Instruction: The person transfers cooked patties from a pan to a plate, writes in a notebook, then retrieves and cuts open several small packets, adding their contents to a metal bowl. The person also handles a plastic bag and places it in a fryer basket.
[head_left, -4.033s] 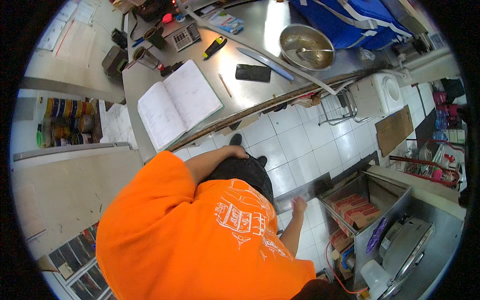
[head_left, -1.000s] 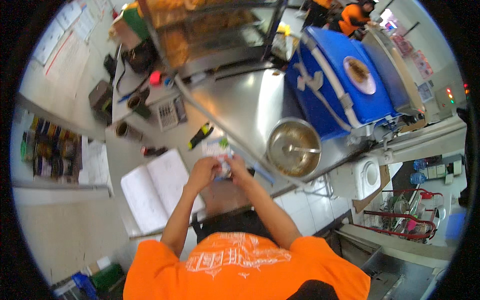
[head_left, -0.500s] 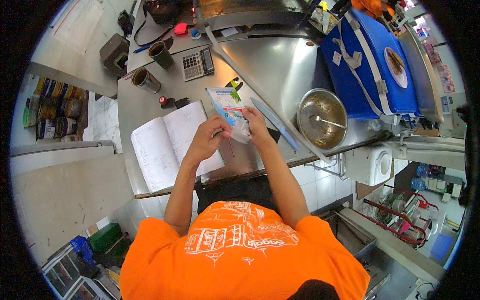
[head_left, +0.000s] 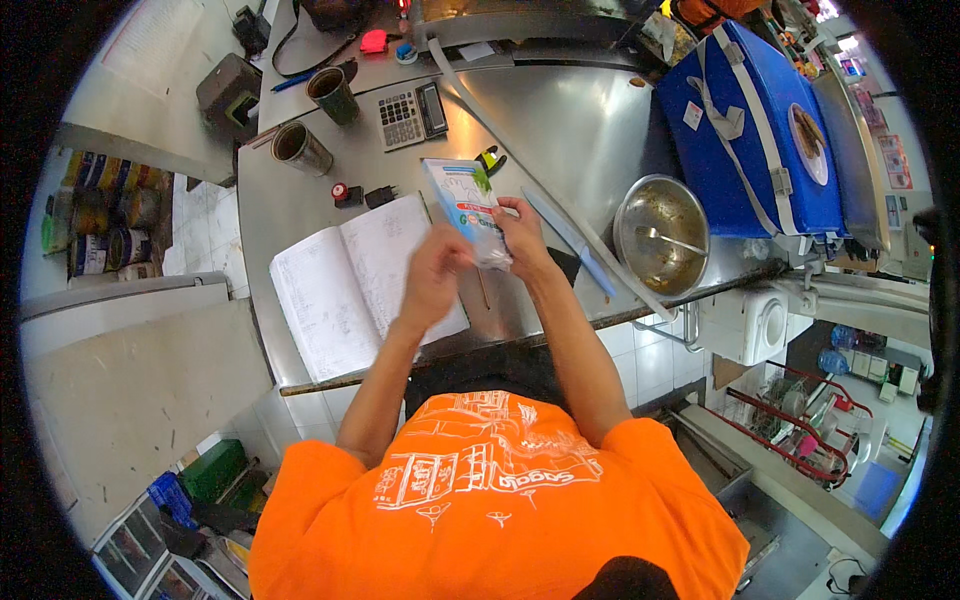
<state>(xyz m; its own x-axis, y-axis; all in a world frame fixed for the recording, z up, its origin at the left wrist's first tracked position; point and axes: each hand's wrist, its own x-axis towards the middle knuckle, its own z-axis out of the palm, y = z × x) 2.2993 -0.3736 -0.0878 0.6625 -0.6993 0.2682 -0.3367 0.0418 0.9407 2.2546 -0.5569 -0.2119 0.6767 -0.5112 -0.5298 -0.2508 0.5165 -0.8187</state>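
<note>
my right hand (head_left: 519, 236) pinches the right edge of a white and blue packet (head_left: 464, 195), thumb and fingers pressed together on it; the packet is raised over the bench (head_left: 570, 110), with a clear plastic end toward me. my left hand (head_left: 436, 277) is blurred at the packet's near left side, and i cannot tell whether its fingers grip or only brush it. a thin stick (head_left: 486, 290) lies on the bench just nearer than the packet, and a dark flat slab (head_left: 566, 263) shows partly behind my right wrist. to the left, an open notebook (head_left: 345, 285) lies with writing on its pages. at the packet's far end is a yellow and black cutter (head_left: 491, 159); on the right, a knife (head_left: 570, 243) lies slantwise beside a long pale strip (head_left: 545, 180). past that strip stands a metal bowl (head_left: 668, 205) with a fork (head_left: 676, 243) in it. farther left are a calculator (head_left: 402, 118) and two metal cups (head_left: 302, 150); at the far right sits a blue box (head_left: 750, 130) carrying a plate (head_left: 818, 165).
</note>
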